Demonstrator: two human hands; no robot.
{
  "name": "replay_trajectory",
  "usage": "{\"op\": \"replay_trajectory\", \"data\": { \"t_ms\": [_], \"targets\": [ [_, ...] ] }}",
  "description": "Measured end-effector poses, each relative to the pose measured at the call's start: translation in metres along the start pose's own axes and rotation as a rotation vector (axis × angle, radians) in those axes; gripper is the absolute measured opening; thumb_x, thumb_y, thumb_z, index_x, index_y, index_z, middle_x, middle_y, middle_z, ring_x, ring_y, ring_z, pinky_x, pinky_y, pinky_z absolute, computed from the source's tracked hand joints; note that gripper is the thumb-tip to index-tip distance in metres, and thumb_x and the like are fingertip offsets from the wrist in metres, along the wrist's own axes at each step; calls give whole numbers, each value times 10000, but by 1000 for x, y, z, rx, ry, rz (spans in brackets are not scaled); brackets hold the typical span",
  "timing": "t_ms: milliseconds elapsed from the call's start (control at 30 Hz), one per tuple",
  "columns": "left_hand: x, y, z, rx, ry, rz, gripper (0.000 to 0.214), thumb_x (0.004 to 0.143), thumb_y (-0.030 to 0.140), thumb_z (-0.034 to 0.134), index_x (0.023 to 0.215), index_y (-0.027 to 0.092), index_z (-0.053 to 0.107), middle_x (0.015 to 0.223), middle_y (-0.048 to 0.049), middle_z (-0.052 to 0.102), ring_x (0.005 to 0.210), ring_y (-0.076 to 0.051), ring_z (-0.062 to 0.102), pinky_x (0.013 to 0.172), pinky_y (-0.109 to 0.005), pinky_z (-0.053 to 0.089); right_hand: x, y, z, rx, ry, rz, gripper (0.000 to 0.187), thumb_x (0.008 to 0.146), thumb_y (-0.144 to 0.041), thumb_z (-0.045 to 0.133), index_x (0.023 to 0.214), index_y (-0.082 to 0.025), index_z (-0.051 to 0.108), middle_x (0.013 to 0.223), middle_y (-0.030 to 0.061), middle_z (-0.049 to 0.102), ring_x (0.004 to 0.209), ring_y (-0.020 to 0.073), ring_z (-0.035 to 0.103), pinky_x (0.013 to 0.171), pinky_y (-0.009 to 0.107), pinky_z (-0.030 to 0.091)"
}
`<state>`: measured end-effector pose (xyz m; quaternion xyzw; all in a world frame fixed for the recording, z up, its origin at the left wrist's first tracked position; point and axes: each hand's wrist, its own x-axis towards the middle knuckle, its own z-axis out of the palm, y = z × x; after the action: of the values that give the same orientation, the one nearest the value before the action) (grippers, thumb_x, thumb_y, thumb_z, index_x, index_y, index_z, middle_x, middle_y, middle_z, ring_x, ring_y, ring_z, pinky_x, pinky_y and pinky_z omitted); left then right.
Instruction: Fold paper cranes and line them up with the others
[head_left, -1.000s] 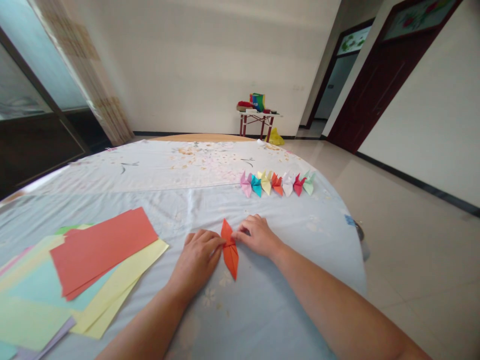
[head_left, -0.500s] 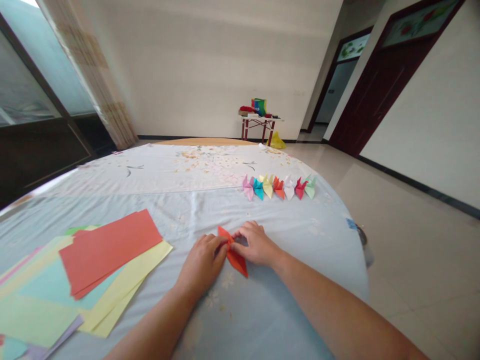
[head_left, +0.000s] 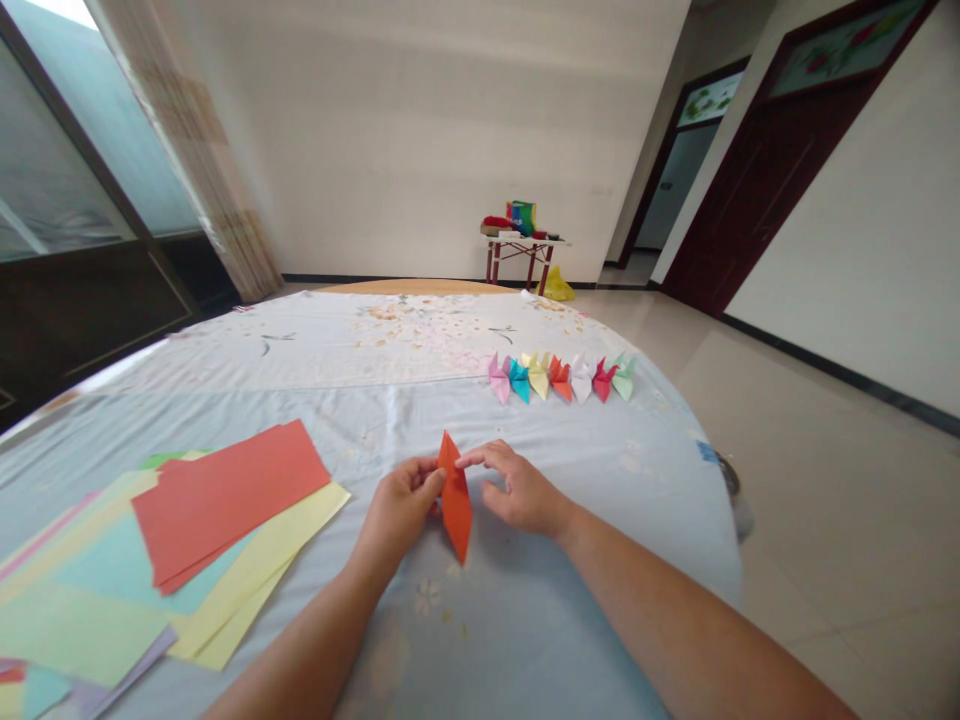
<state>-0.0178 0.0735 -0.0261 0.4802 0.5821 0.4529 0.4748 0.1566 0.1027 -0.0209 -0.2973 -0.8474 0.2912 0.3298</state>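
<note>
A narrow, pointed piece of folded orange paper [head_left: 456,510] stands on end just above the cloth, its long tips facing away from me and toward me. My left hand [head_left: 406,500] pinches its left edge between thumb and fingers. On the other side, my right hand [head_left: 523,488] has its index finger stretched out to the paper's upper right face, with the thumb apart from it. Farther off to the right, several folded paper cranes [head_left: 559,378] in different colours form a row.
To my left lies a spread pile of coloured sheets, with orange sheets [head_left: 232,500] on top and yellow sheets [head_left: 259,580] beneath. A pale blue and white floral tablecloth [head_left: 585,620] covers the round table. A small side table [head_left: 525,242] stands by the wall.
The orange paper has turned more upright and now shows a broader face. My right thumb has come off it, leaving the index finger there. My left hand keeps its pinch.
</note>
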Motion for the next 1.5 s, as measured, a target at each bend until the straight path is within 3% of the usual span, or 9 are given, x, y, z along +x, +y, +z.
{"op": "replay_trajectory", "data": {
  "t_ms": [133, 267, 433, 600, 767, 1067, 1500],
  "targets": [
    [1, -1, 0, -140, -14, -48, 282, 707, 348, 572, 906, 148, 563, 686, -10, 686, 601, -132, 634, 561, -225, 467, 0, 4, -1, -153, -28, -88, 442, 704, -53, 527, 1108, -230, 548, 1142, 60, 520, 1095, 179, 441, 978, 352, 304],
    [0, -4, 0, -120, -20, -48, 380, 692, 364, 603, 995, 153, 512, 639, -1, 674, 532, -130, 614, 511, -222, 448, 0, 9, 1, -244, 6, -155, 272, 752, -233, 627, 1022, -262, 614, 1090, 54, 512, 1042, 190, 453, 964, 380, 290],
    [-1, -6, -3, 140, -53, 74, 372, 725, 399, 568, 1004, 158, 521, 639, 5, 656, 593, -157, 622, 546, -244, 451, 0, 14, 2, -270, 13, -182, 162, 790, -328, 597, 925, -258, 654, 975, 41, 548, 943, 179, 479, 923, 380, 295],
    [-6, -1, -8, 601, 13, 308, 262, 758, 365, 516, 943, 211, 618, 831, -16, 647, 638, -145, 593, 616, -265, 439, 0, 18, 2, -277, -73, -162, 158, 795, -284, 596, 933, -237, 657, 935, 37, 585, 915, 171, 481, 854, 332, 332],
    [-8, 1, -11, 702, -139, 453, 217, 791, 263, 467, 898, 225, 652, 895, -30, 624, 782, -154, 591, 722, -261, 434, -1, 20, 2, -280, -174, -109, 179, 791, -307, 596, 937, -225, 662, 934, 36, 607, 896, 174, 483, 810, 314, 345],
    [-6, 9, -20, 742, -392, 516, 305, 668, 62, 443, 855, 214, 630, 898, -22, 601, 883, -156, 551, 816, -256, 405, -1, 19, -5, -273, -242, -105, 227, 789, -387, 588, 955, -246, 652, 943, 28, 611, 909, 164, 494, 807, 300, 337],
    [-4, 16, -26, 692, -488, 494, 139, 753, 263, 539, 840, 216, 637, 881, -13, 606, 855, -154, 556, 800, -252, 416, 1, 28, 0, -203, -181, -75, 157, 791, -351, 598, 855, -238, 686, 907, 18, 654, 888, 150, 540, 808, 291, 351]
  ]
}}
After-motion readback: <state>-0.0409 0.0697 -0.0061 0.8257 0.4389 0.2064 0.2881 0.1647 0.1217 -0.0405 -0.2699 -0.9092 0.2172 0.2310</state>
